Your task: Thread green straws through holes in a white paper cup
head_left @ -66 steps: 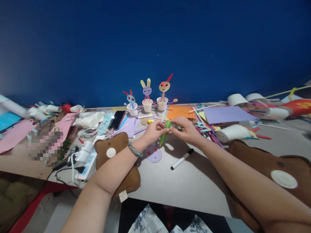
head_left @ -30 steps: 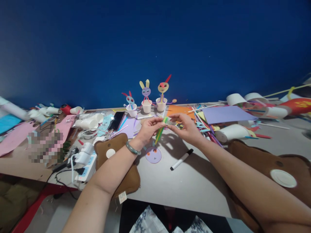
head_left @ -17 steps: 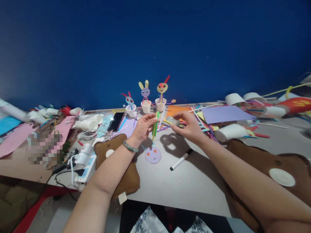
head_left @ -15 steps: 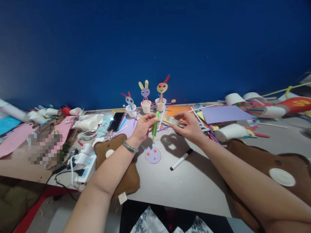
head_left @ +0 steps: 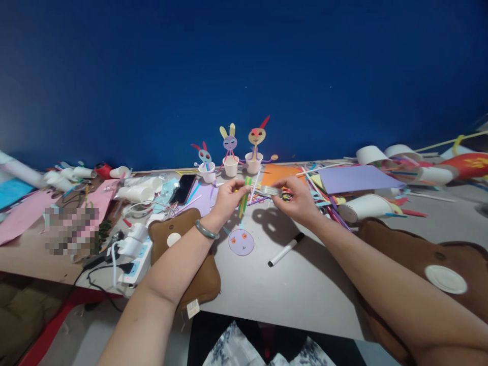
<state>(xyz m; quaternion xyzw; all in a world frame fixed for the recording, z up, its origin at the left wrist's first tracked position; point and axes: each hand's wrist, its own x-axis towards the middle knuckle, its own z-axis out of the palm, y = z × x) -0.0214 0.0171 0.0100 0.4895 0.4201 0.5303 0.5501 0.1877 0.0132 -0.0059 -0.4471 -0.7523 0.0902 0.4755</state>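
The left hand [head_left: 232, 201] pinches green-and-yellow strips [head_left: 243, 206] above the bench [head_left: 297, 305], short of its back edge; the right hand [head_left: 296, 201] grips a clear roll [head_left: 270, 190] near them. Nearer the front edge lie a purple paper face [head_left: 241, 243] (its drawn eyes are orange) and a black-capped marker [head_left: 284, 250].

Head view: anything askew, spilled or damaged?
No spill or damage stands out. The rightmost figure looks lopsided: one red ear, where the other two figures show two each. A white cup or tube at right lies on its side. The left hand's green-yellow strips and right hand's clear roll look fine.
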